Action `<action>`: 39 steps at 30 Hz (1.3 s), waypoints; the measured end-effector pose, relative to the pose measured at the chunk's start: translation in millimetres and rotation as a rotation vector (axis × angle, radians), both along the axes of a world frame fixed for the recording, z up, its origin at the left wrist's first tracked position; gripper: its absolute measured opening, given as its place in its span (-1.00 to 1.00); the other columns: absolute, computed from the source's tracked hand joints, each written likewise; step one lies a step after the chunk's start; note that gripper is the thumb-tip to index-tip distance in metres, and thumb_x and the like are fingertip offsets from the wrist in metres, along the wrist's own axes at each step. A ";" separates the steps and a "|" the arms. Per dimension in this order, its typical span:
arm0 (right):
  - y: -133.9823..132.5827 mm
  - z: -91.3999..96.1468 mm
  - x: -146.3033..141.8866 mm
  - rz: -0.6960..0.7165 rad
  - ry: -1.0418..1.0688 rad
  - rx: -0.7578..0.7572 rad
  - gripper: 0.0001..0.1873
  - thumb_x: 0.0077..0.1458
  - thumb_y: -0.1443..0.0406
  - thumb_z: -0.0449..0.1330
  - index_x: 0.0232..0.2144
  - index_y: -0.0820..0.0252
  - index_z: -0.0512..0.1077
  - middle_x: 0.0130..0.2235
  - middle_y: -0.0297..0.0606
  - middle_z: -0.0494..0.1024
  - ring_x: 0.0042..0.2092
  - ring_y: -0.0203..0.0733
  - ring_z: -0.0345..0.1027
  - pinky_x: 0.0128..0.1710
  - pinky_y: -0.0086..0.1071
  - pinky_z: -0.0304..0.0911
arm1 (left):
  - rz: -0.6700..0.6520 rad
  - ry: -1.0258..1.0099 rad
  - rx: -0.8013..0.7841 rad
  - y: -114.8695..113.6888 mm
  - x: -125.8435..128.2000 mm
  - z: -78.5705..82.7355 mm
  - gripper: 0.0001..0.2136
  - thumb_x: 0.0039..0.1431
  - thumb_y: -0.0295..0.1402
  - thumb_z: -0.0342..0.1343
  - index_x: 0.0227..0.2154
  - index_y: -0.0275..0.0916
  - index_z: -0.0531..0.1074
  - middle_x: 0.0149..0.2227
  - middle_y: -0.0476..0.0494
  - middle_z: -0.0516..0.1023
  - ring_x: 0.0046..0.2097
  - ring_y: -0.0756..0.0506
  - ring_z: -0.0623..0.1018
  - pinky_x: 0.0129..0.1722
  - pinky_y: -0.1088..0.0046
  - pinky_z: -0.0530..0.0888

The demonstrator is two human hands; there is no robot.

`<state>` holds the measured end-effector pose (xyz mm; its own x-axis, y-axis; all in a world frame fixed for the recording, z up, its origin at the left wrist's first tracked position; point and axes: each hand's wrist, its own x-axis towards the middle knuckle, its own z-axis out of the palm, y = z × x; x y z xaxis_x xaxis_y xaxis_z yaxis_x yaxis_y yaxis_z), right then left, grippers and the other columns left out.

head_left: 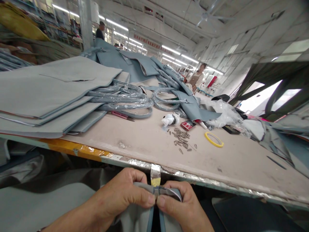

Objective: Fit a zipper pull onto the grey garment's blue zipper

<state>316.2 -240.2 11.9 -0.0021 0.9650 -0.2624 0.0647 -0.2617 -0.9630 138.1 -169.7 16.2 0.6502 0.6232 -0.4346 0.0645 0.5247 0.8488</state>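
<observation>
Below the table's front edge, my left hand (123,195) and my right hand (181,204) pinch the top edge of a grey-blue bag piece (154,214) between thumbs and fingers. Both hands are closed on it, thumbs almost touching at the middle. A strip of clear and yellow tape (155,175) hangs from the table edge just above the piece. The lower part of the piece runs out of view at the bottom.
The worktable (149,138) bears stacked grey panels (48,93) at left, plastic-wrapped handles (125,100), scattered seeds (182,138), a yellow tape ring (214,140), a red box (188,125) and crumpled plastic (224,116). More grey bags (135,62) lie behind. People stand far back.
</observation>
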 end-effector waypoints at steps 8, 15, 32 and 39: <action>0.6 7.7 0.1 0.029 -0.030 -0.026 -0.72 -0.19 0.19 0.31 -0.59 0.31 0.36 -0.61 -0.40 0.17 -0.51 -0.41 -0.11 -0.49 -0.46 -0.16 | 0.000 0.005 -0.009 0.9 1.9 -15.8 -0.73 -0.40 -0.33 0.34 -0.63 -0.28 0.37 -0.57 -0.05 0.51 -0.45 -0.03 0.38 -0.41 0.49 0.20; 1.1 -10.8 7.1 0.050 -0.057 0.029 -0.68 -0.18 0.15 0.33 -0.61 0.30 0.38 -0.64 -0.44 0.10 -0.54 -0.41 -0.13 -0.54 -0.48 -0.14 | 0.014 -0.011 -0.007 1.6 5.0 -17.0 -0.75 -0.44 -0.33 0.33 -0.66 -0.28 0.38 -0.57 -0.09 0.53 -0.47 -0.05 0.39 -0.42 0.48 0.21; -1.5 2.3 2.8 0.007 -0.051 0.023 -0.74 -0.17 0.20 0.36 -0.54 0.34 0.54 -0.59 -0.35 0.30 -0.48 -0.39 -0.01 -0.44 -0.48 -0.04 | 0.013 -0.047 -0.024 -1.4 4.0 -13.9 -0.77 -0.42 -0.38 0.32 -0.66 -0.28 0.37 -0.54 -0.11 0.56 -0.45 -0.05 0.42 -0.40 0.49 0.24; -2.6 4.6 1.7 -0.020 -0.118 -0.004 -0.72 -0.21 0.18 0.35 -0.53 0.34 0.55 -0.56 -0.31 0.38 -0.47 -0.37 0.06 -0.44 -0.47 -0.04 | -0.027 -0.056 -0.006 -0.1 1.0 -14.1 -0.78 -0.37 -0.38 0.32 -0.64 -0.29 0.39 -0.51 -0.14 0.59 -0.44 -0.03 0.43 -0.38 0.49 0.25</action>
<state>317.9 -242.8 16.5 0.0486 0.9635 -0.2632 0.1725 -0.2676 -0.9480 139.2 -169.8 2.1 0.6900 0.6025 -0.4011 0.0312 0.5288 0.8482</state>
